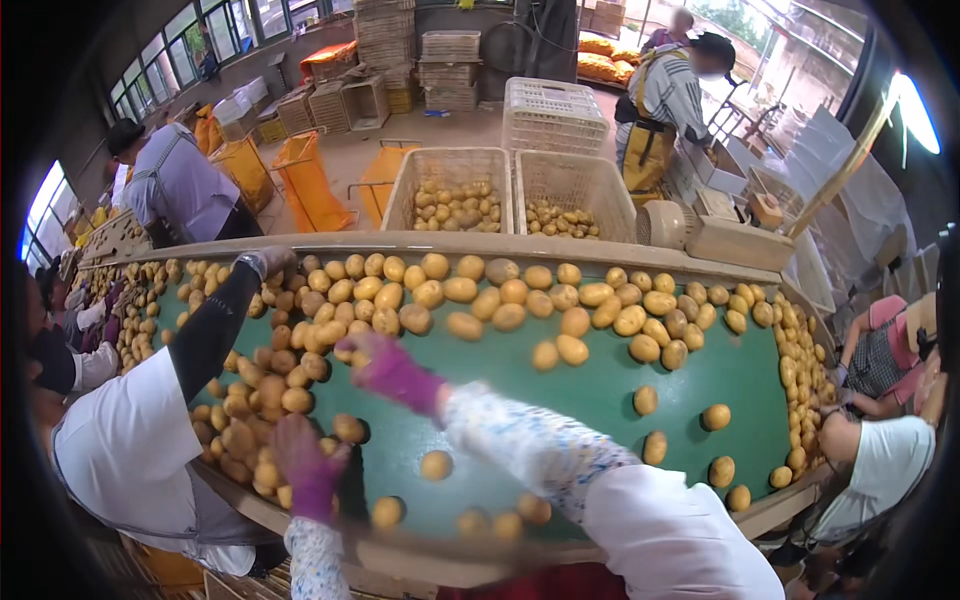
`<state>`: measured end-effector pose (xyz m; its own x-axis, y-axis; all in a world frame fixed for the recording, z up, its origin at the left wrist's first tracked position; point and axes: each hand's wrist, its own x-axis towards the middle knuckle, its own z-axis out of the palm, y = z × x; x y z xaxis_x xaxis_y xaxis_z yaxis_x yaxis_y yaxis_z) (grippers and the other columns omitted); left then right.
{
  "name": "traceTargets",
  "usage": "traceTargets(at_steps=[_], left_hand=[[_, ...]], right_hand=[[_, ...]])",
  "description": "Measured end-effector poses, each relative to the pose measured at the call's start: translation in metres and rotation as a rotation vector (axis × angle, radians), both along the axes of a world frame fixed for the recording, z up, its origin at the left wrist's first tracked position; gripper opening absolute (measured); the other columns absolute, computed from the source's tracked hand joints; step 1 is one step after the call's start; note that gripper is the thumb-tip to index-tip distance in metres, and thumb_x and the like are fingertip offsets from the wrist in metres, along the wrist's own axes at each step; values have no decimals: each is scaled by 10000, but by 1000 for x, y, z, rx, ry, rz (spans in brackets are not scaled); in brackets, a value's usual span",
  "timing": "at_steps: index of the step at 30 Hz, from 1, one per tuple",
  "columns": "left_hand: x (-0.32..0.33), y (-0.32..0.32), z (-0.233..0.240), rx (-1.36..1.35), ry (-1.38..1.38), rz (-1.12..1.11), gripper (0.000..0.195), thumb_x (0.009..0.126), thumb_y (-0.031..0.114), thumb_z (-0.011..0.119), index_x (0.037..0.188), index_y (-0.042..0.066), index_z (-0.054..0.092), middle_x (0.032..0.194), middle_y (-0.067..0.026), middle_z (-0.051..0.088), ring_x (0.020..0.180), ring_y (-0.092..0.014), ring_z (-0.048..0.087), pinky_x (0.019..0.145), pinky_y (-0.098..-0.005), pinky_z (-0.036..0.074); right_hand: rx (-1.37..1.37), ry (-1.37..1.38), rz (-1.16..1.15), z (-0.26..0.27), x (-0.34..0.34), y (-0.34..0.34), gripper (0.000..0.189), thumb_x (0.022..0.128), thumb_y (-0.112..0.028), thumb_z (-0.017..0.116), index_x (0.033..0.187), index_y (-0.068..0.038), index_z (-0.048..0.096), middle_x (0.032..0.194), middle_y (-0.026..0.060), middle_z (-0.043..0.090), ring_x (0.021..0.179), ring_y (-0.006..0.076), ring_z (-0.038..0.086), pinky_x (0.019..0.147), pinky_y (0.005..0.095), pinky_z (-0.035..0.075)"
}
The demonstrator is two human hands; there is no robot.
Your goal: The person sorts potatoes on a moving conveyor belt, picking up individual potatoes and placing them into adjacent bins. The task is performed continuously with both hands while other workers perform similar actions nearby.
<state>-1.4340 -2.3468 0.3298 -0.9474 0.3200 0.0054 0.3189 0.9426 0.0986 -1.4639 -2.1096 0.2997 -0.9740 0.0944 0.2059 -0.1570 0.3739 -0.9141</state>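
Note:
Many potatoes (510,316) lie on a green conveyor belt (577,420). My right hand, in a purple-cuffed glove (394,371), reaches across the belt to the potatoes at its far side; it is blurred, and whether it grips one cannot be told. Near the edge closest to me, my left hand (309,457), gloved alike, touches the right side of a heap of potatoes (244,427). Its fingers are partly blurred, so a grip cannot be made out. Loose potatoes (436,466) lie between my arms and near the close edge.
A co-worker's dark sleeve (217,322) reaches over the belt at my left. Plastic crates holding potatoes (450,161) stand beyond the belt's far wooden rail (420,241). Other people work at the right end and behind the belt. A motor (666,223) sits by the rail.

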Motion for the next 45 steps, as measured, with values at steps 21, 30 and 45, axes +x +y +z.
traceTargets(at_steps=[21,30,45], left_hand=[[203,143,15,373,-170,-791,540,752,344,757,1174,28,643,1440,-182,579,1389,-405,501,1198,-595,314],[148,67,29,239,-284,-272,489,640,441,872,957,102,717,1424,-204,580,1367,-422,490,1143,-578,353],[177,60,33,398,-505,-638,490,727,347,839,1094,73,663,1396,-168,612,1351,-397,537,1184,-562,355]], right_hand=[[1022,-414,-434,10,120,265,293,894,-256,593,1131,-94,655,1060,186,654,1019,354,652,865,500,521],[737,-538,-90,112,88,201,432,925,-365,648,1245,-79,611,1141,201,649,1137,376,617,972,473,520],[492,-462,198,114,69,198,317,877,-204,678,1168,-79,658,1077,165,704,974,330,690,843,460,547]])
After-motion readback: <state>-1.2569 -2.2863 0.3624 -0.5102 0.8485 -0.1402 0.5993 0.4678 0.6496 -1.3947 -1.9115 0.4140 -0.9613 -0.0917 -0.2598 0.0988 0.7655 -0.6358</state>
